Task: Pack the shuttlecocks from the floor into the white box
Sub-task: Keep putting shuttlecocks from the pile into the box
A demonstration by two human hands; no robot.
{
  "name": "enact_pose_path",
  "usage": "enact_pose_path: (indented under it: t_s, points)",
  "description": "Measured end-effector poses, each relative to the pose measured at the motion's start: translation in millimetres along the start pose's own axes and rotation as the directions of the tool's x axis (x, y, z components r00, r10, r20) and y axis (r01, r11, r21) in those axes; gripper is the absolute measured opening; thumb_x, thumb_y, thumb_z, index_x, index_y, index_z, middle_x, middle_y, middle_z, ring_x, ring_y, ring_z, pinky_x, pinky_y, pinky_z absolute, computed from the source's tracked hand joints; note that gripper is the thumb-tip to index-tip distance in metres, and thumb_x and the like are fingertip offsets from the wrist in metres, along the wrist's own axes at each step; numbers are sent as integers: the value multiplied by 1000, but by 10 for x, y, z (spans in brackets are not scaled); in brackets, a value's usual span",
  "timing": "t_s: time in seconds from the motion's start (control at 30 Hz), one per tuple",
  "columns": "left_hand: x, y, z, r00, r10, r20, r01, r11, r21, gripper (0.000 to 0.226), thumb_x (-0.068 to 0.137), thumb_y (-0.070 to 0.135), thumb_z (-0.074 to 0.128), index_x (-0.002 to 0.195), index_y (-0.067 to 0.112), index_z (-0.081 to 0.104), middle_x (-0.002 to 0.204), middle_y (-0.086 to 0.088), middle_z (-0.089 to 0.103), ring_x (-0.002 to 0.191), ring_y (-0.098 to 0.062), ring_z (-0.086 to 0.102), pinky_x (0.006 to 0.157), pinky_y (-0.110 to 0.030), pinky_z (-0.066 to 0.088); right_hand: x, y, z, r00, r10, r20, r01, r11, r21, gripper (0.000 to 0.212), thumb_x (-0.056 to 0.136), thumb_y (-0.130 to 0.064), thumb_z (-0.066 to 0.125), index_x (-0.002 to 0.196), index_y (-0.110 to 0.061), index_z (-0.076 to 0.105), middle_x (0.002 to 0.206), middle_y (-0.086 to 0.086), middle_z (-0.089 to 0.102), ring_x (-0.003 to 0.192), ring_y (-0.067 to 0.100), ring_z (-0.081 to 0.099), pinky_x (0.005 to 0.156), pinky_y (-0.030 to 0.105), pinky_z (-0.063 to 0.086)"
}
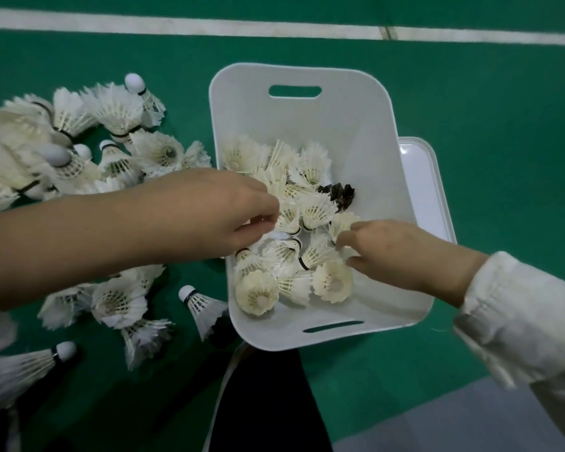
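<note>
The white box (307, 119) stands on the green floor, with several white feather shuttlecocks (313, 210) and one dark one (338, 192) piled inside. More shuttlecocks (79, 141) lie heaped on the floor left of it. My left hand (209, 210) reaches over the box's left wall, thumb and fingertips curled together at a shuttlecock (287, 220) in the pile. My right hand (392, 252) comes in from the right wall, and its fingers and thumb pinch the feather skirt of a shuttlecock (320, 252).
The box's white lid (428, 190) lies under its right side. Loose shuttlecocks (121, 301) also sit on the floor near the box's front left corner. A white court line (274, 29) runs across the far floor. My dark trouser leg (261, 399) is just below the box.
</note>
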State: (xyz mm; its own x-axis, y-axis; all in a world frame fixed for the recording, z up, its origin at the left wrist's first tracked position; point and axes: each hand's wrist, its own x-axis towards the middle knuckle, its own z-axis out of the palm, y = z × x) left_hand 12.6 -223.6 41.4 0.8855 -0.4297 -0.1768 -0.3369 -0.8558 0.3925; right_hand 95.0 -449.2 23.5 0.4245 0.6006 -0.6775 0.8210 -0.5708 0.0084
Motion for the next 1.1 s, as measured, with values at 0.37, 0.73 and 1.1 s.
enact_pose_path:
  t_s: [0.37,0.73,1.1]
  points:
    - [-1030,-797,-752,992,-26,127,-6,970,242,34,84,49,25,99,36,53,98,16,56,80,-2,53,66,-17,42,152,-1249,-1242,845,-339,-413,303,941,-153,24,93,-24,40,108,-14,56,104,7,58,95,29,59,79,40,51]
    - [-2566,-1758,151,912,-410,10,410,912,3,45,83,55,22,95,30,58,92,12,60,77,-11,55,69,-33,48,1416,-2426,-836,931,-311,-191,310,950,-35,21,89,-16,46,108,-9,52,106,11,54,98,30,56,75,37,44]
    - [-3086,-2085,1012,578,-815,48,809,565,-161,36,88,50,45,81,18,58,85,1,55,81,-21,54,67,-31,43,2034,-2799,-569,978,-60,-201,95,980,172,31,87,-23,56,115,-10,50,111,10,60,104,27,54,80,34,44]
